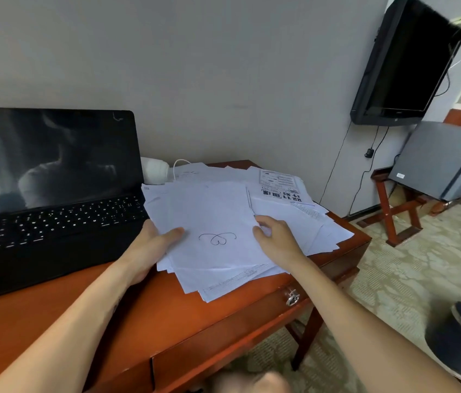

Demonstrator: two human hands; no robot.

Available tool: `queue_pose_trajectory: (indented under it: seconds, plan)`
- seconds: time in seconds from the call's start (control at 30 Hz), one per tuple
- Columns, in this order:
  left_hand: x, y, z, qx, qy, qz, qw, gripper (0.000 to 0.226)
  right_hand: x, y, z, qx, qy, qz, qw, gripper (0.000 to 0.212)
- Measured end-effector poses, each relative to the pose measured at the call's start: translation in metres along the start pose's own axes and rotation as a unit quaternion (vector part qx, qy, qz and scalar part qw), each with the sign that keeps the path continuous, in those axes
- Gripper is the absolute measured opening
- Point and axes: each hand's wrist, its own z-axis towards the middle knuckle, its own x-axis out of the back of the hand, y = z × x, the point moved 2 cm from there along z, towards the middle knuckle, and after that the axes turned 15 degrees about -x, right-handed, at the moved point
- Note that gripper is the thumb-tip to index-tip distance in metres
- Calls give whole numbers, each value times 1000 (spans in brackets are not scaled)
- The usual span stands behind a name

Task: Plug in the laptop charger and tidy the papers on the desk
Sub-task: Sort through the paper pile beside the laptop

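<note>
Head view: left hand [150, 245] and right hand [276, 236] each grip a side of the loose papers [215, 219], heaped on the tabletop [82, 321] beside the laptop [53, 194]. Bottom sheets overhang the front edge, so an uneven squeeze could spill them.

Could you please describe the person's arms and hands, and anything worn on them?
Both forearms are bare, with no sleeves in view. The left hand and right hand show no gloves, rings or watch that I can see.

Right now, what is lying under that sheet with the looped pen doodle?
More loose white paper sheets, fanned out on the reddish-brown wooden desk. What lies beneath that pile is hidden.
</note>
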Motion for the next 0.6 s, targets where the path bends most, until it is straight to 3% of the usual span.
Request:
queue_pose_trajectory:
  seconds: [0.07,0.37,0.6]
  plan:
    - [-1,0,-1,10,3,29,1000,60,-5,-1,-1,26,30,-80,996,37]
    - [-2,-1,-1,4,11,50,999,52,-17,0,-8,42,-29,-80,996,48]
    - [-9,16,-10,-79,79,-2,994,56,-13,-14,0,-30,-10,18,999,35]
